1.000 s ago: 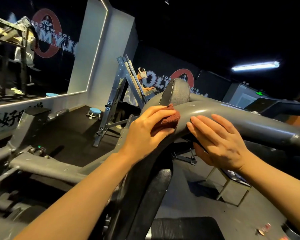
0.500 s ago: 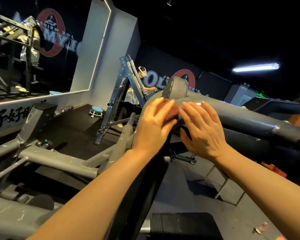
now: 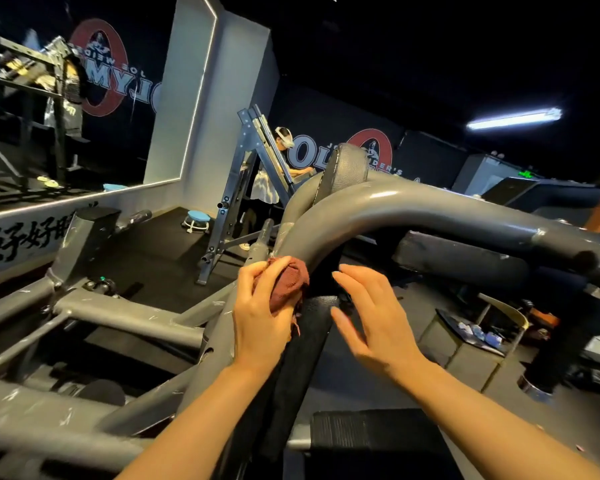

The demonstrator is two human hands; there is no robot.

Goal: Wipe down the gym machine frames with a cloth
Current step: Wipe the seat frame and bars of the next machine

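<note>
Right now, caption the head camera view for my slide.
Left hand presses a maroon cloth against the curved grey frame tube; right hand hovers open.

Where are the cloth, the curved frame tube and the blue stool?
cloth (image 3: 288, 278), head view, middle of the bunched fabric
curved frame tube (image 3: 388, 206), head view, top of the bend
blue stool (image 3: 197, 215), head view, seat top

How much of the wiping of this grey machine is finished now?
Done: cannot be judged; the curved tube shines at its top bend, nothing more. In hand: the left hand grips the red cloth against the tube's lower bend; the right hand hovers open. Left, apparently: the scuffed lower bars.
</note>
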